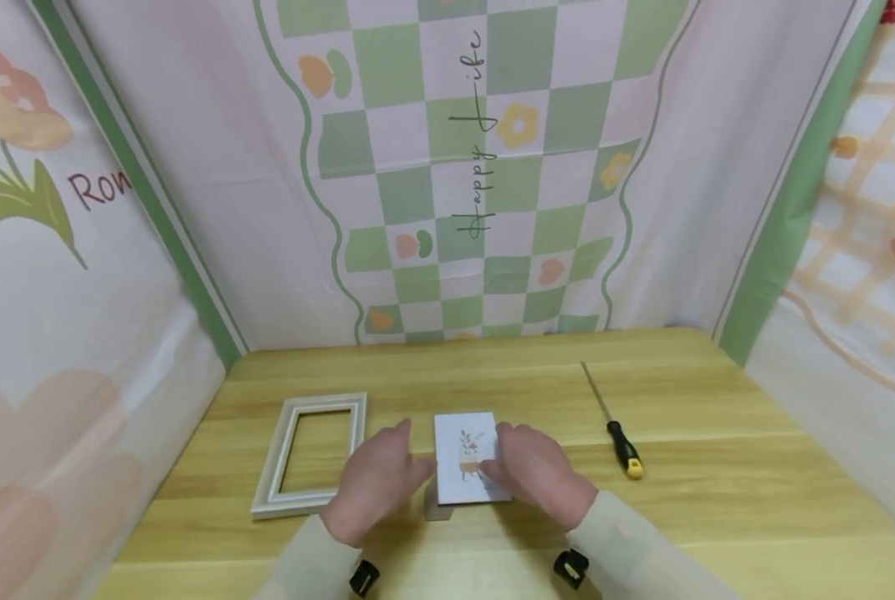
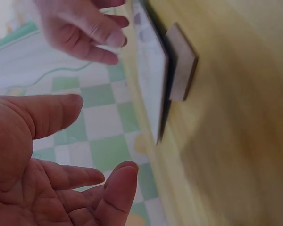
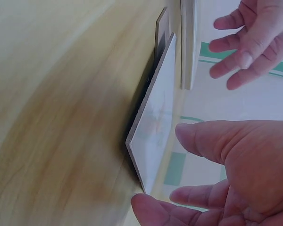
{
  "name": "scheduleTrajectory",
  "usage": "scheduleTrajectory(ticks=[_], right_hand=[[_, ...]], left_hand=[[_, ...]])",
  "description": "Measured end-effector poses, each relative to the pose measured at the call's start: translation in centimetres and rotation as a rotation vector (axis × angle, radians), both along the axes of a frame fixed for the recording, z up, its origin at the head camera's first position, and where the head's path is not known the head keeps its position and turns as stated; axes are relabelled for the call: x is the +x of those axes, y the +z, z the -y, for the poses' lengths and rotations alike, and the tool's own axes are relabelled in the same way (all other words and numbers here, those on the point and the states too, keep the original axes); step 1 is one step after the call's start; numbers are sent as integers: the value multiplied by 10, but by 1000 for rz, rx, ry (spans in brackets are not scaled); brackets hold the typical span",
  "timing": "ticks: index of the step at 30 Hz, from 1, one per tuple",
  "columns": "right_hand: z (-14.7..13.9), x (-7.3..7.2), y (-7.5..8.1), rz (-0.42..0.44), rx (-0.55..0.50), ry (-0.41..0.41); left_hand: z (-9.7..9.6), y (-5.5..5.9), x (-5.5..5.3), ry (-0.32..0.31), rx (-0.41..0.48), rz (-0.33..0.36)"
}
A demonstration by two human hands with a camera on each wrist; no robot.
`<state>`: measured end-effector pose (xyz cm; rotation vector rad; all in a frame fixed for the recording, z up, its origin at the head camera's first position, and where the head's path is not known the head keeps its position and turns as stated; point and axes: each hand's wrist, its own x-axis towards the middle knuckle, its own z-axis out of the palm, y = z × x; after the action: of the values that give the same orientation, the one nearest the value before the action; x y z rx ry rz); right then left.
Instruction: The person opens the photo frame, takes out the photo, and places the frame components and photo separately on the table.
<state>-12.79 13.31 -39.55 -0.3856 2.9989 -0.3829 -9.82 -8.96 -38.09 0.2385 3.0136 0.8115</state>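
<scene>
On the table lies a small picture card with a printed plant in a pot. It sits on a dark-edged backing board, whose stand leg sticks out from underneath toward the person's left. My left hand hovers at the card's left side, fingers relaxed and nothing in them. At the opposite side is my right hand, overlapping the card's right edge in the head view. The right wrist view shows its thumb and fingers spread apart beside the card, without gripping it.
A white picture frame without a picture lies to the left on the wooden table. To the right is a screwdriver with a black and yellow handle. Patterned curtains enclose the back and sides.
</scene>
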Motion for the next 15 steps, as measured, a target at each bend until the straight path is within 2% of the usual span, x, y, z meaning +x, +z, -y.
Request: scheduleTrajectory(ticks=[10, 15], right_hand=[[-2, -6, 1, 50, -27, -36], [-4, -8, -3, 90, -73, -55]], left_hand=[[-13, -16, 3, -42, -9, 39], [-18, -23, 1, -57, -64, 29]])
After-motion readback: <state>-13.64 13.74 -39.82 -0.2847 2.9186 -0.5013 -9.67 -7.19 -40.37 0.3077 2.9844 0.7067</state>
